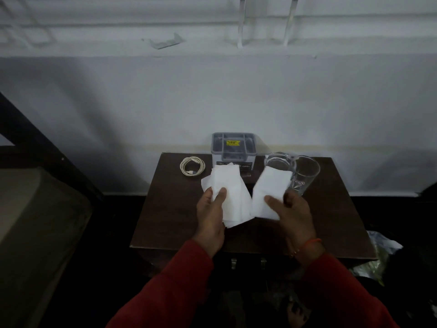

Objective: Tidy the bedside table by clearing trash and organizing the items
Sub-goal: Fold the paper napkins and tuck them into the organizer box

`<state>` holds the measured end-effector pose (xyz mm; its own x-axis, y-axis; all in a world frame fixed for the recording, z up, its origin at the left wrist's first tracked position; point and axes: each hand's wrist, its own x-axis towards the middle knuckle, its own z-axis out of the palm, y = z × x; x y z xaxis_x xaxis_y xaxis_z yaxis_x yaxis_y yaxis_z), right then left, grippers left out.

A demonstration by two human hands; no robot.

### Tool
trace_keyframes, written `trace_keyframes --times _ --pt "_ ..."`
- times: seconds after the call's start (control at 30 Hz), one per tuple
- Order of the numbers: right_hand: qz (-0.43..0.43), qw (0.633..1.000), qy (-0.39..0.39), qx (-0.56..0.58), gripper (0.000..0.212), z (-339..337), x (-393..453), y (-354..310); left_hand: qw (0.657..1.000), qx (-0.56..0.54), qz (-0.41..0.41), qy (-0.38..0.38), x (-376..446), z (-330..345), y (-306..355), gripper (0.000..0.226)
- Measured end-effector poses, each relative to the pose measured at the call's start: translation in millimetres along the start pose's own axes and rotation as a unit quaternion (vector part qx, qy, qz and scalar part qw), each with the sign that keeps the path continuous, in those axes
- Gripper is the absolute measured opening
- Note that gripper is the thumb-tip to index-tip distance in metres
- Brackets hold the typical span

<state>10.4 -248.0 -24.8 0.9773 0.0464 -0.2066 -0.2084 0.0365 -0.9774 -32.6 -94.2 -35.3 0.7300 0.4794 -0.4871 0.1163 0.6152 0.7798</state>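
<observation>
At frame centre, the left hand (211, 210) pinches 1 tissue (228, 192) under its thumb; the right hand (292, 209) grips another tissue (269, 192), fingers curled, both lifted over the table (165, 216), probably for binning. Cable (192, 166), box (233, 147) and 2 glasses (305, 174) sit along the back.

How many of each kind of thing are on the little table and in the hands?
White tissues: 2, one in the left hand and one in the right hand
Clear glasses: 2
Coiled white cable: 1
Grey plastic box: 1
Total: 6
</observation>
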Motion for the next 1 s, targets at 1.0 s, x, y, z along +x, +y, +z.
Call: trace_keyframes --times 1.0 --pt "-0.075 0.859 -0.076 -0.502 0.046 59 159 -109 0.999 0.042 -0.009 -0.020 16 -12 21 0.017"
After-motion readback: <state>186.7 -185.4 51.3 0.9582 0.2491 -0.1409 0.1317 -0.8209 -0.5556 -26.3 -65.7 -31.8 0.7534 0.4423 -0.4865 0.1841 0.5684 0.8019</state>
